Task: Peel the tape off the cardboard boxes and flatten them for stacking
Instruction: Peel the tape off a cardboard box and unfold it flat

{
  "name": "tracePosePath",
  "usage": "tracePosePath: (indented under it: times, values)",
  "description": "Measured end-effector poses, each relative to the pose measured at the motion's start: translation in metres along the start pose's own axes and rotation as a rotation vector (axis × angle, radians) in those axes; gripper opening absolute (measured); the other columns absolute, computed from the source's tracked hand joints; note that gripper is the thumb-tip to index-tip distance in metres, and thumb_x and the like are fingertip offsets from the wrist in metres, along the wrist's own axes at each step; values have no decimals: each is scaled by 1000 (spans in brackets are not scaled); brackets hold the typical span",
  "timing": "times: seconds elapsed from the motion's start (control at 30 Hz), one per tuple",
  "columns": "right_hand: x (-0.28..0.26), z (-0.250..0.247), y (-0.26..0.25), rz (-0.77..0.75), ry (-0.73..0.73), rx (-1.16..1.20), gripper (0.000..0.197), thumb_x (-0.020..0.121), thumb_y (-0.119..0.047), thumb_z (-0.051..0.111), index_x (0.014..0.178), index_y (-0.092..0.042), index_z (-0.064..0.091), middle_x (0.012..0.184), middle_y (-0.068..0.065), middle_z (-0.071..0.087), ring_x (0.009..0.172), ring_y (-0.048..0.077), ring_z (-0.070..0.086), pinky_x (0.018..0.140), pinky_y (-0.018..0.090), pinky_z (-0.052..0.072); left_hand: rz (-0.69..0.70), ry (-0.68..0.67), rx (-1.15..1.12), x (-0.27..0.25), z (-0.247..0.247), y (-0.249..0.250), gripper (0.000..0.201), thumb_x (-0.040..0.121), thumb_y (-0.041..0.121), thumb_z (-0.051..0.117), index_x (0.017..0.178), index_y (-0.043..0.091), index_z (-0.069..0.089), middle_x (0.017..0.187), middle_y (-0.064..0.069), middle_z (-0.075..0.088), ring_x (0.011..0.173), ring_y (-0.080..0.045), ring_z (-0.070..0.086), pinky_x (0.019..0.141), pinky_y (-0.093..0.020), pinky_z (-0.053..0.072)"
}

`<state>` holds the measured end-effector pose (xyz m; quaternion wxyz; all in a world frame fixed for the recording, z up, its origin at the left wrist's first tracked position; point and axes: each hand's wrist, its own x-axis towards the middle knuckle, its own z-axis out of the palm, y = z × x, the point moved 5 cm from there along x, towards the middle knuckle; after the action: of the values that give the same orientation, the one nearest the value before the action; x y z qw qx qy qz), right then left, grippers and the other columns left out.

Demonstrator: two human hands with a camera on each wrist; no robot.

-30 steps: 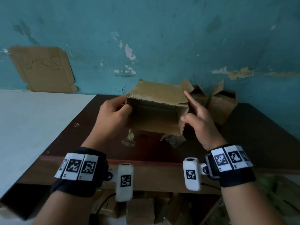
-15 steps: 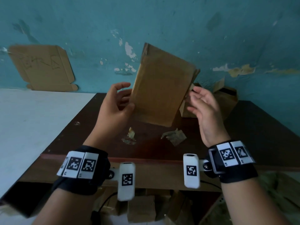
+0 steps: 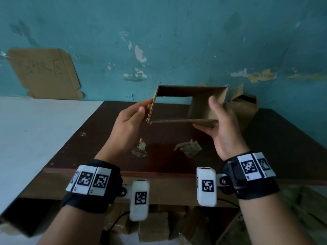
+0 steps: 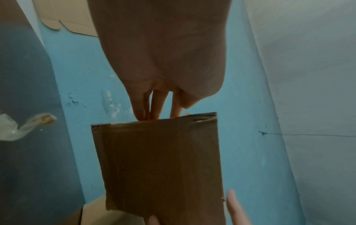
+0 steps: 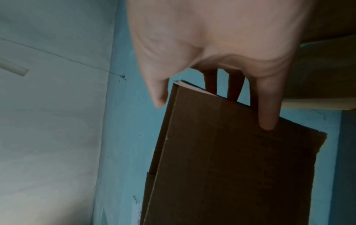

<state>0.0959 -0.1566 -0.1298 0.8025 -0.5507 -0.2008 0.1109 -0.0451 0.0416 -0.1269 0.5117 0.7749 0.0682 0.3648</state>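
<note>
I hold a brown cardboard box [image 3: 200, 108] in the air above the dark table [image 3: 274, 147], its open end facing me. Both ends are open, and the teal wall shows through it. My left hand [image 3: 143, 107] pinches the box's left wall between thumb and fingers. In the left wrist view the fingertips [image 4: 154, 115] meet the edge of the box [image 4: 159, 167]. My right hand [image 3: 212, 117] grips the lower right corner, fingers underneath and thumb in front. In the right wrist view the thumb [image 5: 159, 97] and little finger [image 5: 267, 121] lie on the box [image 5: 240, 167].
Two crumpled tape scraps [image 3: 188, 147] [image 3: 140, 149] lie on the table below the box. More boxes [image 3: 246, 106] stand at the back right against the wall. Flattened cardboard [image 3: 44, 73] leans on the wall over a white surface [image 3: 35, 129]. More cardboard [image 3: 154, 225] sits under the table.
The box was tipped up on end with a flat face toward me, then turned back down. It now shows as an open tube, held higher and with both hands re-placed on its sides.
</note>
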Motion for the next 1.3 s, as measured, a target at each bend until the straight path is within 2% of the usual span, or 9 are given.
tracePosePath:
  times: [0.17,0.37,0.5,0.57,0.67,0.8,0.97,1.13,1.3]
  values:
    - [3,-2,4,-102,54,-248,44,87,-14,76,125,-20,56,117,3,70,109,20,69,99,52,55,-49,-118,-28,-1,2,-3,75,93,71,42,144,17,58,133,-4,69,127,-17,62,106,-37,48]
    - [-4,12,-2,-273,-100,-414,84,91,3,65,148,-48,29,154,-1,44,140,11,44,116,31,38,-16,-68,102,-2,4,2,40,97,42,53,119,9,62,85,22,68,82,1,63,69,-15,43]
    - [-6,10,-2,-236,-116,-361,75,75,-21,77,132,-57,45,152,0,44,141,20,44,117,52,38,-140,-148,-293,-4,7,-1,64,96,57,46,140,14,58,124,5,72,117,-11,67,93,-26,53]
    - [-6,11,0,-170,-168,-247,71,66,-27,83,124,-53,51,149,5,46,137,25,48,113,59,40,-244,-102,-466,-4,7,-4,74,93,66,43,142,13,57,130,-9,70,122,-23,66,94,-37,56]
    - [-7,14,4,-70,-264,-50,69,66,-5,72,124,-36,49,139,11,51,112,21,62,107,54,47,-326,94,-449,-3,-4,-10,43,97,38,63,132,14,63,110,-5,77,101,-19,74,81,-37,60]
    - [-10,11,2,64,-330,208,51,77,-8,51,128,-15,46,123,12,62,114,29,62,101,52,49,-507,70,-412,-4,-15,-23,71,79,22,81,144,20,53,118,-9,74,85,-22,77,64,-35,64]
    - [4,-7,10,146,-70,3,26,99,-20,60,121,-8,53,119,11,68,110,33,68,74,40,58,-477,168,-327,-4,-22,-24,81,73,5,87,142,31,53,121,-4,68,89,-19,77,67,-29,63]
    - [8,-12,33,221,-60,-188,31,95,-15,68,126,-11,64,112,8,76,100,25,74,81,45,61,-490,121,-277,-5,-14,-20,96,77,-1,83,154,30,35,111,-6,67,72,-13,76,59,-29,62]
    - [10,-15,38,241,-30,-195,16,96,-10,67,111,-15,70,105,7,77,99,26,74,82,48,60,-532,39,-122,-7,-11,-23,35,97,28,68,126,10,63,100,-6,73,62,-6,73,51,-21,55]
